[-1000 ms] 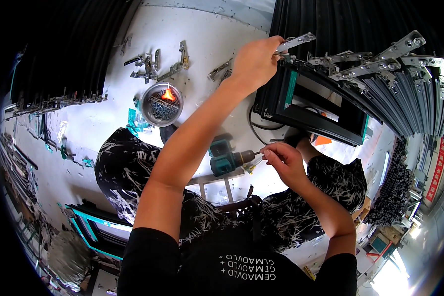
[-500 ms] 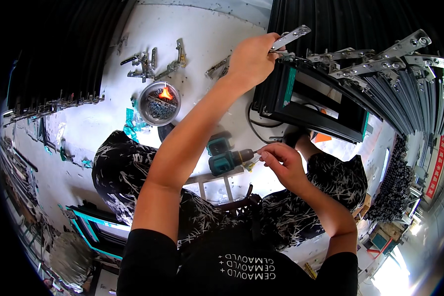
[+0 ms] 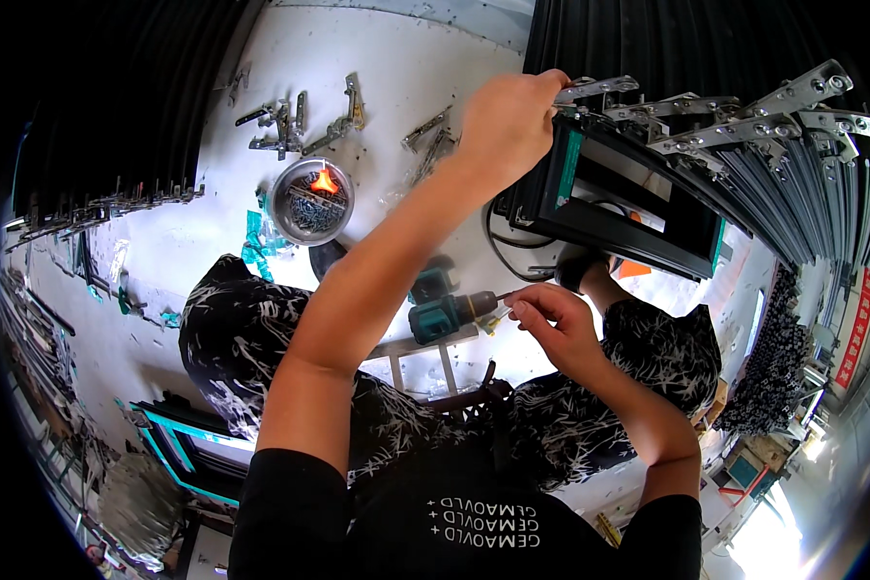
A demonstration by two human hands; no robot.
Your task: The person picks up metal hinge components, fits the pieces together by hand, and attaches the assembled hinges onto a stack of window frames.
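My left hand is stretched far forward, its fingers closed on a silvery metal window hinge. That hinge lies almost level at the near left corner of a black window frame, beside several other hinges. Low in the middle, a teal and black cordless drill lies between my knees, its chuck pointing right. My right hand is at the tip of the drill's bit, thumb and forefinger pinched together. What sits between those fingertips is too small to make out.
A round metal bowl of screws, with an orange item in it, stands left of my left forearm. Loose hinges lie beyond it. Dark profiles are stacked far left, more at right. A black cable curls by the frame.
My left hand has moved slightly right, and the hinge in it has tipped down from a steep slant to nearly level. My right hand has stayed at the drill's tip.
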